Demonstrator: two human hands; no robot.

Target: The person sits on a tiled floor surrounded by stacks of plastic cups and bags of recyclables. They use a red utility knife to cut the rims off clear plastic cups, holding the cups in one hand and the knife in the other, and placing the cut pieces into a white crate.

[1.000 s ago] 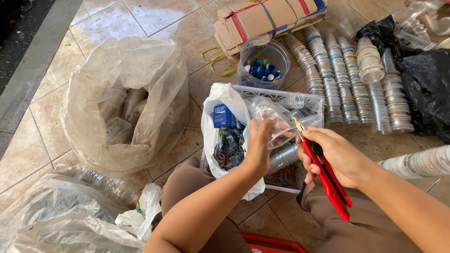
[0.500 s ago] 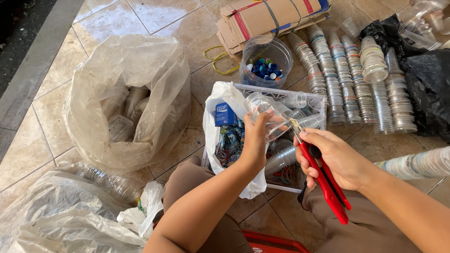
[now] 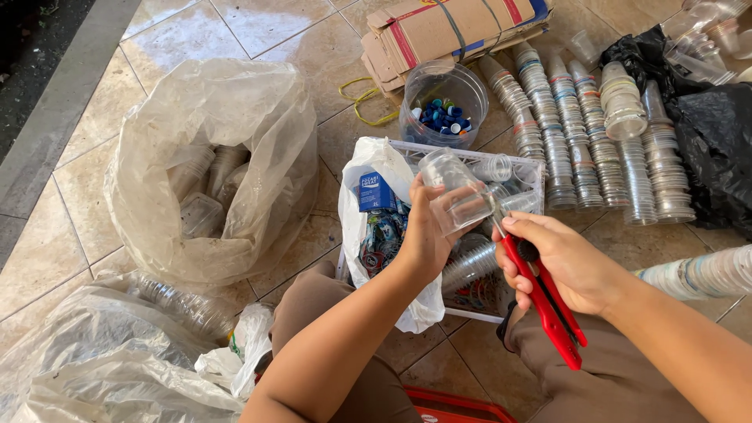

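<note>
Cup (image 3: 458, 196), clear plastic, tipped sideways, gripped by left hand (image 3: 427, 235); right hand (image 3: 560, 262) squeezes red cutter (image 3: 548, 301) beside it.

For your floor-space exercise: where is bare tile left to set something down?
Bare beige tile lies beyond the big clear plastic sack, left of the flattened cardboard. Crowded: the rows of stacked clear cups and white wire basket.

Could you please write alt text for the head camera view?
A left hand holds a clear plastic cup while the right hand puts a red-handled cutter to it, above a white basket. Stacked cups and a large clear bag lie on the tiled floor.
</note>
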